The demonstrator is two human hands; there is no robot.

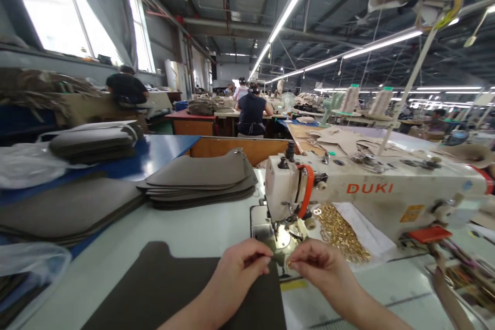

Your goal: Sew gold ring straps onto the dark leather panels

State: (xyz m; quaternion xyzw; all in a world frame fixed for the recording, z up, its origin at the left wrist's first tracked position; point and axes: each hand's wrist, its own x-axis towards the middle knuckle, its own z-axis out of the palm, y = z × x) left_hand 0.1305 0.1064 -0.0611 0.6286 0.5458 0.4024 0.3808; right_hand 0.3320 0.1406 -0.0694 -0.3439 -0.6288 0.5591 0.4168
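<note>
Okay, hands first: L hand (242, 265) pinched up, thumb against fingers, just L of the other; can't tell if gripping anything thin. R hand (323, 265) pinched too, w/ a tiny gold bit (289, 264) at the tips; too small to make out its shape. Both close together over the near end of the plate (283, 240), fingertips facing, narrow gap btwn.

Under the L hand & forearm, a dark panel (174, 281), flat on the pale tabletop (220, 227), tab poking up at the far edge. Beyond the R hand, a heap of gold hardware (342, 232) on white sheeting (367, 227), tucked beneath the machine (367, 191), white, marked DUKI in red-orange. Nr its head, an orange strap (307, 191).

Out L now: a stack of panels (197, 178), edges slightly fanned; farther L, another pile (73, 206), plus clear plastic (31, 165) nr a bundle (91, 144) on the blue table (170, 145).

Further back, R of centre, two thread cones (351, 99) w/ green tops & a green fan (330, 105). Dead ahead, a co-worker (252, 112) in dark sleeveless top, back turned; another person (127, 87) over by the windows (58, 5). Overhead, long strip lights (294, 2).
</note>
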